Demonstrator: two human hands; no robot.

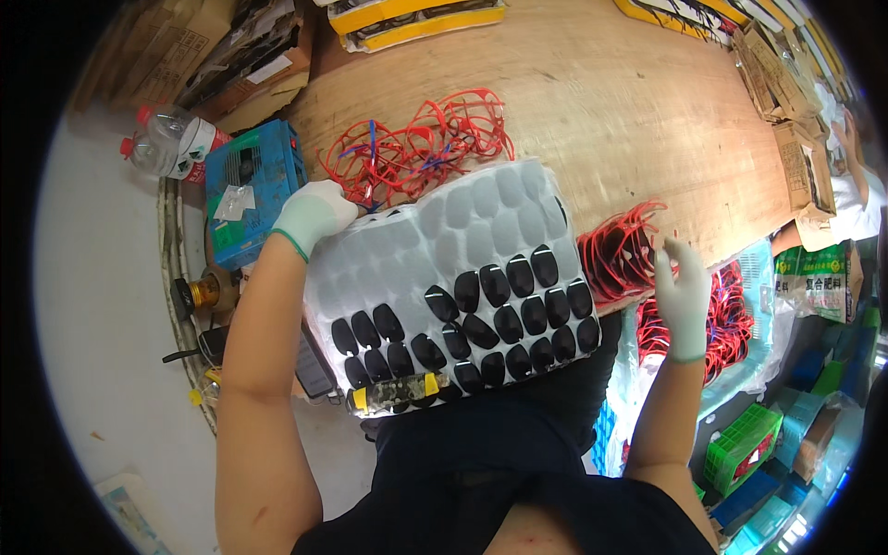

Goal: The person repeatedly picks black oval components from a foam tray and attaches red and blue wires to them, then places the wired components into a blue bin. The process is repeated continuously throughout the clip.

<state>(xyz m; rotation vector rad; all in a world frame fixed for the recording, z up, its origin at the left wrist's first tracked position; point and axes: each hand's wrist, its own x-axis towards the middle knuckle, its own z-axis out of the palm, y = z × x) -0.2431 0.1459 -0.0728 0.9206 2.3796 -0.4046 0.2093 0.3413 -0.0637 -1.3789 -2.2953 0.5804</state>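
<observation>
A white tray (pixel 425 250) with rows of oval pockets lies tilted in front of me. Dark sunglass lenses (pixel 509 324) sit in its nearer rows; the farther pockets show pale. My left hand (pixel 319 217), in a white glove with a green cuff, is closed at the tray's far left corner, beside tangled red glasses frames (pixel 416 139). What its fingers hold, if anything, is hidden. To the right of the tray, my gloved right hand (pixel 683 301) has its fingers apart, near a row of red frames (pixel 618 254) standing close together.
A clear tube with yellow ends (pixel 398 393) lies on the tray's near edge. At left stand a blue box-shaped device (pixel 250 190) and plastic bottles (pixel 171 143). A lined blue basket (pixel 731 324) of red frames is at right. Cardboard boxes (pixel 800 166) border the wooden table (pixel 592 111).
</observation>
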